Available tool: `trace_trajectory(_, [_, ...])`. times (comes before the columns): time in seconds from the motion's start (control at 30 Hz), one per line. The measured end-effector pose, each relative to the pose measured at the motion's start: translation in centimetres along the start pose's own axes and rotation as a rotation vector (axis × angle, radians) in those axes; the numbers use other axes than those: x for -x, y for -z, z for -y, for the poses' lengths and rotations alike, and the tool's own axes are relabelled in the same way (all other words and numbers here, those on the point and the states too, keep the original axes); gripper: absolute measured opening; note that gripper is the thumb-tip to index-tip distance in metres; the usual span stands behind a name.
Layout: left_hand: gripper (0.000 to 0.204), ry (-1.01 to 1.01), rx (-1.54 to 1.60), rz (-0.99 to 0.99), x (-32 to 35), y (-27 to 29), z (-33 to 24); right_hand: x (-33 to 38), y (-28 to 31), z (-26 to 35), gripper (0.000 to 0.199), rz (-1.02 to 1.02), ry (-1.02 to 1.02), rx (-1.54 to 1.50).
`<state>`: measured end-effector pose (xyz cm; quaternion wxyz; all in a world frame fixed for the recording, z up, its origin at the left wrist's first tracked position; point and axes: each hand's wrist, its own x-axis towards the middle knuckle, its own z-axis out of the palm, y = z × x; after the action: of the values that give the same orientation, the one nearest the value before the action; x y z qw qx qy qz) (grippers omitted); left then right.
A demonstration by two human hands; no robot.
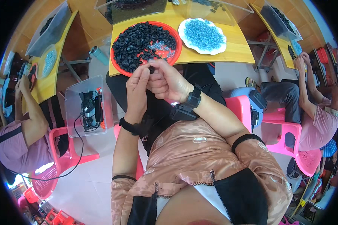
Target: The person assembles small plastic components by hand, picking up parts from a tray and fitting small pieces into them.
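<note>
Both hands, left hand [137,88] and right hand [168,80], pinch one small black ring [151,69] below the red plate [176,40] in the upper middle.

Yellow table [214,52] sits top centre, with two more yellow tables, one at upper left [49,86] and one at upper right [278,45]. Pale floor [90,180] spreads across the lower left. Pink chairs: one at lower left [60,161], one at right [289,138]. A clear box [73,108] stands on the floor left of centre. Even light throughout.

both hands [154,80] pinch a small black ring [151,69] above the red tray [176,50].
</note>
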<state>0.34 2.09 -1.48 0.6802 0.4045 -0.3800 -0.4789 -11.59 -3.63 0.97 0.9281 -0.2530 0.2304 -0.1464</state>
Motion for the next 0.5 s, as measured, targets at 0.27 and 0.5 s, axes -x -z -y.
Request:
trace_trajectory(0.27, [0.025,0.105,0.025,0.014,-0.2,0.2,0.1,-0.4,0.1,-0.8,0.048,-0.021,0.056,-0.060])
trace_trajectory(0.5, [0.027,0.118,-0.013,-0.004,-0.3,0.7,0.8,-0.1,0.2,-0.3,0.048,-0.032,0.037,-0.012])
